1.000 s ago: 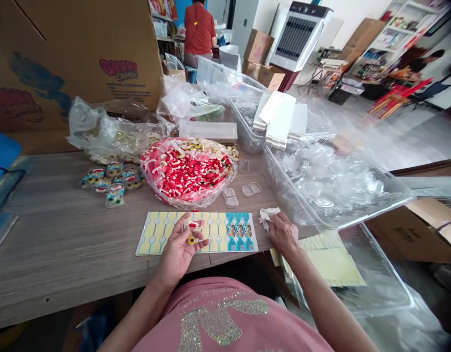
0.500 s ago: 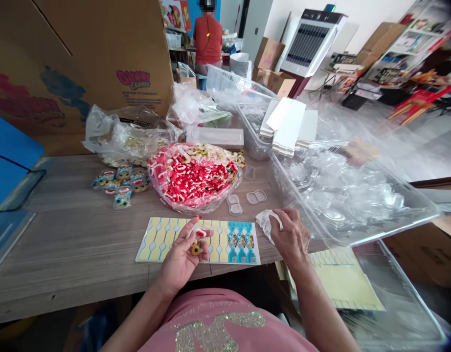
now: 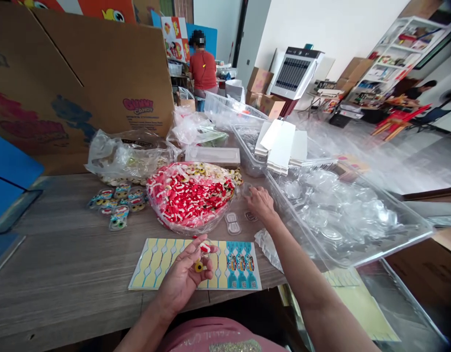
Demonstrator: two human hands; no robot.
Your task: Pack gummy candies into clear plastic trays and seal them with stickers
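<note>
A tall cardboard carton [image 3: 82,88] stood along the far edge of the desk [image 3: 64,244], and a big clear bin [image 3: 343,210] of empty plastic shells hung off the desk's right edge. In the middle of the desk sat an open bag of red-and-white gummies [image 3: 191,195], with a small cluster of finished packs [image 3: 117,203] to its left. Along the near edge lay the sticker sheet [image 3: 167,264], mostly peeled to yellow backing, with a few printed labels left at its right end. My left hand [image 3: 183,278] hovered over that sheet, its grip loosely curled around a small clear shell holding a yellow ring gummy [image 3: 199,266] and a red piece [image 3: 205,248]. My right hand [image 3: 260,203] had stretched out to the empty blister shells [image 3: 233,222] just right of the bag; its fingers were spread and lowered over one, but I could not tell whether they had closed on anything. I judged this to be the stage of fetching a fresh shell while a filled one waited. The next move would call for a fine pinch on thin, slippery plastic.
</note>
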